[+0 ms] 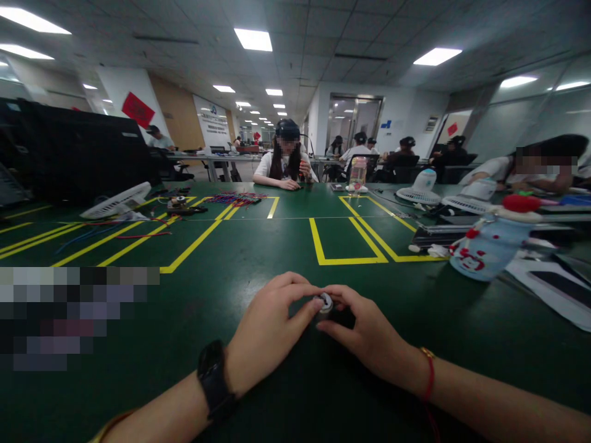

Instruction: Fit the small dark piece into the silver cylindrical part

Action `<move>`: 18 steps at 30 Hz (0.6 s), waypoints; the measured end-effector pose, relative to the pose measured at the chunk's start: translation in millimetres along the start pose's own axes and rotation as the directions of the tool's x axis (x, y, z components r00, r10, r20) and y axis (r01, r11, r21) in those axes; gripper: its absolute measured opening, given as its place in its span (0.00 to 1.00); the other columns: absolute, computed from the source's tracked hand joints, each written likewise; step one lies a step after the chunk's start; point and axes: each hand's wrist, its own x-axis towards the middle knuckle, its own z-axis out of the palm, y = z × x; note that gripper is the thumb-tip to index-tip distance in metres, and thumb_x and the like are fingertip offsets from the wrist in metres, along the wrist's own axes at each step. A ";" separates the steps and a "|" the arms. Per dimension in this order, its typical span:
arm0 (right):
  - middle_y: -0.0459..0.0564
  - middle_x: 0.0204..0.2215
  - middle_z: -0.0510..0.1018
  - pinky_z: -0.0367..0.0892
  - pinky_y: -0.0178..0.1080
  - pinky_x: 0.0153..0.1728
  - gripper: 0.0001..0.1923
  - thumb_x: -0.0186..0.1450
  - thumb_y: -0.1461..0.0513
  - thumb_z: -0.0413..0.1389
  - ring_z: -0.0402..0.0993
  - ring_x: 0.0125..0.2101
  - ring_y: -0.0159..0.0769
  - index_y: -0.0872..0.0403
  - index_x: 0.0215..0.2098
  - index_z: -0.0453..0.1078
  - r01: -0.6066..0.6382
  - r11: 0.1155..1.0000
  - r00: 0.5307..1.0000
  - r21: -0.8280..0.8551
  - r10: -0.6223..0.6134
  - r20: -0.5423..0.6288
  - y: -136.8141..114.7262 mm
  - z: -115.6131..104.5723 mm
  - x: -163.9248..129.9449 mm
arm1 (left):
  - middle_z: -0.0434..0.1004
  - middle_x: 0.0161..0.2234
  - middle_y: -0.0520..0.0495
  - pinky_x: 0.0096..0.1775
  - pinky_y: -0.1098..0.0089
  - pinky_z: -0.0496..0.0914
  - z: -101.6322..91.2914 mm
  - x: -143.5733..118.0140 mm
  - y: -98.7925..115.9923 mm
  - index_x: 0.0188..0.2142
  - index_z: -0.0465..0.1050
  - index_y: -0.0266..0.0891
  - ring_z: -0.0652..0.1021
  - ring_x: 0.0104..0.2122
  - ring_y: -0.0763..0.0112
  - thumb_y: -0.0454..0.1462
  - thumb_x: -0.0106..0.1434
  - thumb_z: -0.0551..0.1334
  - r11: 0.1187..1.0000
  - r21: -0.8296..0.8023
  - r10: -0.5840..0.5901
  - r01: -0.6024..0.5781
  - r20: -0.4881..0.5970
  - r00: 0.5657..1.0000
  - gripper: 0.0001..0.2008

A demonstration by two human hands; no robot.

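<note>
Cylinder (325,307), just one, is at the near middle of the table (203,295), two hands, left hand (270,323) and right hand (372,335), clamped on it. One cup (490,246) stands rightward, one bottle (357,175) beyond.

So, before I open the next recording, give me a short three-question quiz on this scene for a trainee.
1. True or false: the black watch is on the person's left wrist.
2. What is held at the fingertips of the person's left hand and right hand?
A) a phone
B) a small round part
C) a pair of scissors
3. Fill in the blank: the tape lines on the green table are ____.

Key: 1. True. 2. B. 3. Yellow.
</note>
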 end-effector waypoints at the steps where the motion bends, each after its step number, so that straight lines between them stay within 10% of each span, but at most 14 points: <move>1: 0.48 0.44 0.75 0.69 0.39 0.43 0.21 0.60 0.60 0.60 0.72 0.41 0.33 0.51 0.51 0.65 0.007 1.000 1.000 0.004 -0.007 0.006 -1.2 -0.3 0.4 | 0.76 0.38 0.49 0.41 0.64 0.70 2.3 4.5 4.6 0.39 0.78 0.48 0.75 0.39 0.66 0.39 0.66 0.58 1.000 -0.017 -0.002 0.002 -0.004 1.000 0.09; 7: 0.47 0.43 0.75 0.68 0.37 0.43 0.19 0.59 0.64 0.58 0.71 0.40 0.32 0.51 0.49 0.66 0.046 0.999 0.998 -0.023 -0.047 -0.034 -6.8 -2.6 -0.5 | 0.75 0.35 0.49 0.40 0.64 0.70 -5.0 3.1 -2.9 0.36 0.79 0.46 0.75 0.37 0.66 0.40 0.65 0.59 0.994 -0.087 -0.074 0.067 -0.089 0.993 0.09; 18: 0.48 0.51 0.72 0.65 0.42 0.53 0.27 0.59 0.60 0.58 0.69 0.50 0.36 0.48 0.56 0.62 0.038 0.994 0.999 -0.101 -0.037 0.012 1.2 -9.2 -3.6 | 0.75 0.40 0.49 0.43 0.61 0.68 5.3 -14.6 -33.8 0.46 0.76 0.52 0.75 0.41 0.62 0.45 0.64 0.59 0.993 0.072 -0.106 0.096 0.157 0.982 0.12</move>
